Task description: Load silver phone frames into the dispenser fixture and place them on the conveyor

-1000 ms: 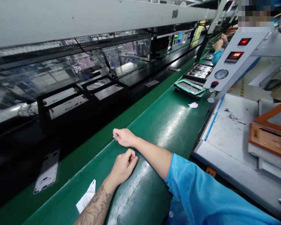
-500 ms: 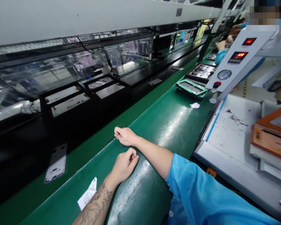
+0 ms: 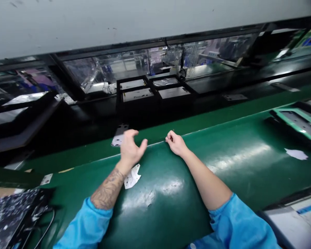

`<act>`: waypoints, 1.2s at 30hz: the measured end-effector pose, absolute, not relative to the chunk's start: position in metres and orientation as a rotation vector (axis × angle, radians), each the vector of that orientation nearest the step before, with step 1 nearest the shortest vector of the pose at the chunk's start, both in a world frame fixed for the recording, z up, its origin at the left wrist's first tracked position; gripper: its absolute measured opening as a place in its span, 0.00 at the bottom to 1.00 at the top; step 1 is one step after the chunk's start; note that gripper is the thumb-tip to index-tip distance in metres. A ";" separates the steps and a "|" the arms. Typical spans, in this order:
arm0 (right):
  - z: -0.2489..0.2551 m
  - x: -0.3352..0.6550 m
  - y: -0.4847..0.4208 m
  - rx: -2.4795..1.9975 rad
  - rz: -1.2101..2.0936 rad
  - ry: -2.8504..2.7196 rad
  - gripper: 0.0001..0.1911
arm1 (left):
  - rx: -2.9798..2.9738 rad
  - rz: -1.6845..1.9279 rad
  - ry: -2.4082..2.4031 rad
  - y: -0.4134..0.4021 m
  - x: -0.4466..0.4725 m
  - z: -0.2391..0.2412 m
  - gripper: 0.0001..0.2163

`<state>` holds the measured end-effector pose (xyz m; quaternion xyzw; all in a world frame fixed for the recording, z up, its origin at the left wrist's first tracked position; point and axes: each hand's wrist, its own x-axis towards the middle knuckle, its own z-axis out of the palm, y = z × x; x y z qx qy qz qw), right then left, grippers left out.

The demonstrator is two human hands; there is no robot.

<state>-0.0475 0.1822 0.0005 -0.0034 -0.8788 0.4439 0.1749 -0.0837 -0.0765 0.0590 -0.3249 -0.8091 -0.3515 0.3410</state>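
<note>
My left hand (image 3: 129,148) is raised over the far edge of the green bench mat (image 3: 209,159), fingers apart and curved, holding nothing. Just beyond its fingertips a thin pale metal plate (image 3: 119,135) lies on the dark conveyor belt (image 3: 75,131). A crumpled white slip of paper (image 3: 132,177) lies on the mat beside my left wrist. My right hand (image 3: 175,142) rests on the mat's far edge with its fingers curled in; nothing shows in it.
A green-framed fixture (image 3: 295,122) sits on the mat at the right, with a white scrap (image 3: 297,154) near it. Black trays (image 3: 155,91) stand behind the belt. A dark speckled panel with cables (image 3: 10,214) lies at the lower left.
The view has swung to the left. My left hand has opened from a loose fist and lifted toward the metal plate, which has ridden the belt closer. My right hand has stayed put.
</note>
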 end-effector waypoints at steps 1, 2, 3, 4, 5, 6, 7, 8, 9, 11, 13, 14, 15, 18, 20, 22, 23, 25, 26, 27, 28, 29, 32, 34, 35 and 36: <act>0.001 -0.046 0.181 -0.019 1.240 -2.495 0.08 | -0.691 -0.781 -2.190 -0.093 -0.097 0.057 0.27; 0.002 -0.045 0.180 -0.031 1.224 -2.499 0.09 | -0.572 -0.666 -2.308 -0.107 -0.109 0.054 0.34; 0.004 -0.044 0.179 -0.043 1.213 -2.501 0.09 | -0.477 -0.586 -2.438 -0.118 -0.119 0.049 0.39; 0.005 -0.043 0.178 -0.051 1.210 -2.503 0.09 | -0.395 -0.550 -2.564 -0.126 -0.127 0.043 0.43; 0.006 -0.043 0.178 -0.057 1.211 -2.505 0.09 | -0.326 -0.544 -2.668 -0.132 -0.133 0.038 0.45; 0.007 -0.043 0.177 -0.060 1.214 -2.505 0.08 | -0.276 -0.554 -2.740 -0.134 -0.137 0.033 0.47; 0.007 -0.043 0.177 -0.058 1.220 -2.505 0.08 | -0.245 -0.565 -2.779 -0.135 -0.139 0.030 0.48; 0.008 -0.043 0.177 -0.055 1.226 -2.505 0.08 | -0.233 -0.569 -2.793 -0.134 -0.141 0.027 0.48; 0.008 -0.043 0.177 -0.052 1.229 -2.507 0.08 | -0.235 -0.567 -2.793 -0.132 -0.142 0.026 0.47; 0.007 -0.043 0.177 -0.049 1.226 -2.510 0.07 | -0.236 -0.580 -2.788 -0.129 -0.144 0.027 0.45; 0.006 -0.043 0.177 -0.038 1.215 -2.507 0.06 | -0.218 -0.635 -2.782 -0.128 -0.146 0.028 0.45; 0.006 -0.044 0.178 -0.031 1.210 -2.503 0.06 | -0.211 -0.669 -2.778 -0.128 -0.147 0.029 0.46; 0.005 -0.044 0.178 -0.026 1.207 -2.498 0.05 | -0.206 -0.704 -2.772 -0.129 -0.148 0.030 0.46; 0.004 -0.044 0.177 -0.019 1.208 -2.486 0.05 | -0.187 -0.828 -2.734 -0.131 -0.149 0.032 0.49; 0.003 -0.044 0.177 -0.008 1.208 -2.475 0.05 | -0.227 -0.902 -2.682 -0.130 -0.147 0.031 0.50; 0.003 -0.045 0.178 0.010 1.230 -2.442 0.05 | -0.376 -0.930 -2.608 -0.126 -0.142 0.028 0.51; 0.003 -0.045 0.178 0.008 1.256 -2.410 0.05 | -0.498 -0.932 -2.563 -0.122 -0.138 0.025 0.51; 0.003 -0.047 0.181 -0.048 1.323 -2.300 0.06 | -0.798 -0.926 -2.473 -0.114 -0.129 0.019 0.51; 0.003 -0.048 0.183 -0.104 1.351 -2.227 0.07 | -0.958 -0.924 -2.437 -0.110 -0.124 0.016 0.50; 0.003 -0.049 0.186 -0.169 1.370 -2.151 0.07 | -1.108 -0.924 -2.410 -0.107 -0.119 0.013 0.49; 0.003 -0.050 0.189 -0.236 1.379 -2.076 0.08 | -1.240 -0.927 -2.402 -0.104 -0.115 0.011 0.48; 0.003 -0.051 0.193 -0.296 1.381 -2.009 0.08 | -1.345 -0.938 -2.415 -0.101 -0.111 0.010 0.47; 0.006 -0.052 0.202 -0.396 1.360 -1.882 0.07 | -1.487 -1.029 -2.532 -0.100 -0.106 0.012 0.47; 0.009 -0.051 0.202 -0.391 1.299 -1.881 0.07 | -1.502 -1.097 -2.594 -0.101 -0.106 0.016 0.47; 0.011 -0.049 0.201 -0.364 1.253 -1.913 0.06 | -1.514 -1.129 -2.603 -0.102 -0.106 0.017 0.47; 0.013 -0.048 0.199 -0.324 1.203 -1.961 0.06 | -1.521 -1.168 -2.601 -0.102 -0.107 0.018 0.47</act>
